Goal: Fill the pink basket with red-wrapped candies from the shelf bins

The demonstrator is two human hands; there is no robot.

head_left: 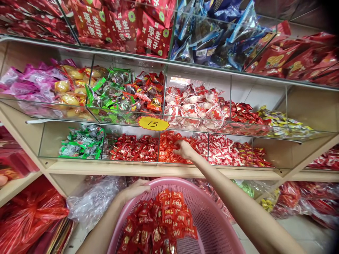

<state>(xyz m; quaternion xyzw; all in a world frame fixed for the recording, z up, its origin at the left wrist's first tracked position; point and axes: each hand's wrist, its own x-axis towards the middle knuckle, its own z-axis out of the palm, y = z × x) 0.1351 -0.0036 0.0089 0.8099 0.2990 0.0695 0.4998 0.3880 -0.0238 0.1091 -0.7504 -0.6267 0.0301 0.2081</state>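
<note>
Head camera: we looked forward and down from the wearer's head.
Shelves (106, 168): we faced their fronts at close range.
Pink basket (221, 224): we looked down into it from above, at the near edge.

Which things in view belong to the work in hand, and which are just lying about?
In the work:
- left hand, gripping the pink basket
- right hand, at the orange-red packets
- basketed sweets

Lying about:
- clear plastic bag
- red plastic bag
- green-wrapped sweets
</note>
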